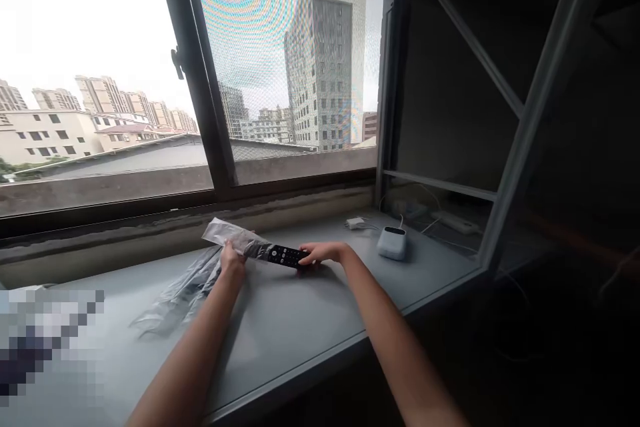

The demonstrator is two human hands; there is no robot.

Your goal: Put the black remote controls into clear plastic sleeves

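A black remote control [286, 256] lies partly inside a clear plastic sleeve [220, 232], above the grey table. My left hand [233, 260] is closed on the sleeve around the remote's left part. The fingers of my right hand [316, 253] pinch the remote's bare right end. Several more items in clear plastic bags [186, 287] lie on the table, left of and partly behind my left forearm.
The grey table [290, 327] runs below a window. A white box-shaped device [393, 242] with a cable and a white plug adapter [355, 222] sit at the right rear. Beside them rises a metal frame [520, 140]. The lower left corner is pixelated.
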